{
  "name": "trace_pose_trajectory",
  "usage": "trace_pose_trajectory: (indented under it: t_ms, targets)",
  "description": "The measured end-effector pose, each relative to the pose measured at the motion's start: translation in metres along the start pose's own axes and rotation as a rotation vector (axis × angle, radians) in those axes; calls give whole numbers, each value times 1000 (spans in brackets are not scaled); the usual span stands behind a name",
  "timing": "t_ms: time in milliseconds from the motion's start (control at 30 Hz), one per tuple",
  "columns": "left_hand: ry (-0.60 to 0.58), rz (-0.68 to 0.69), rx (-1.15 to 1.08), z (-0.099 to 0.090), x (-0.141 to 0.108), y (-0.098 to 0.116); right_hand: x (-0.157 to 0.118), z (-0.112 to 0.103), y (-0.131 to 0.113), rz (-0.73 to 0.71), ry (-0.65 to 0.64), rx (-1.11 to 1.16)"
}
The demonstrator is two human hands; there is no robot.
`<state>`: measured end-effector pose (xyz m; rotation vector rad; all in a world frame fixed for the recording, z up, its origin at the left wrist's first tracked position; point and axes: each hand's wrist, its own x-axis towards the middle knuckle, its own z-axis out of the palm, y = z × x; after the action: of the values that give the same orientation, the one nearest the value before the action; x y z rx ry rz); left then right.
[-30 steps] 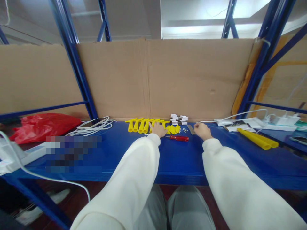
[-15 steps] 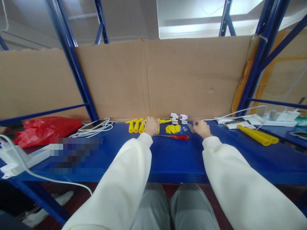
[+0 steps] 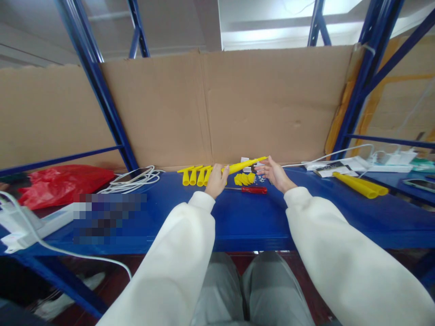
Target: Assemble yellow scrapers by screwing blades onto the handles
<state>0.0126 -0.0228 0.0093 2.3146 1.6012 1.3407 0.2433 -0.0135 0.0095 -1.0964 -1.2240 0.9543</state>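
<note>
Tube of tapered yellow plastic (image 3: 243,166), aslant above the glossy blue table (image 3: 248,217), has the left hand (image 3: 216,180) closed round its wide end and the right hand (image 3: 276,174) spread beside its tip, so a slack left hold could drop it, scattering small silvery pieces (image 3: 260,178).

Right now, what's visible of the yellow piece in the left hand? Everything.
The yellow piece is long, tapered and smooth, plastic-looking. The left hand grips its wider end, partly covering it. The narrow tip points right and slightly up in the picture, ending by the right hand; whether they touch is unclear. It partly hides the black-and-white items behind.
</note>
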Motion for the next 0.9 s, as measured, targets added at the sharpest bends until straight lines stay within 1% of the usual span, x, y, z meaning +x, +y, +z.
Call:
trace_pose_trajectory:
  t_ms: [67,200,300,367,433,500,600,667,733,800,900]
  targets:
    - [-20,63,-5,1,-2,3,-2,1,-4,25,-31,90]
    - [-43,131,-15,0,-5,2,-2,-3,-7,47,-23,149]
    - [-135,120,1,-2,-6,1,-2,-4,-8,86,11,169]
    - [-219,108,8,-3,-7,0,-3,-2,-7,104,72,168]
    - [-275,102,30,-3,-8,-1,-4,1,-5,100,124,151]
    - [-301,88,89,-2,-9,-1,-6,4,-2,79,118,129]
    - [-334,51,217,-2,-12,0,-8,11,3,50,38,93]
    - [-350,47,281,-2,-13,3,-9,17,6,41,-28,25]
    - [-373,59,314,-2,-14,6,-10,24,8,14,-107,-118]
    - [-399,76,319,-2,-13,9,-10,30,11,-82,-183,-327]
    - [-395,136,266,1,-12,9,-9,35,13,-294,-241,-638]
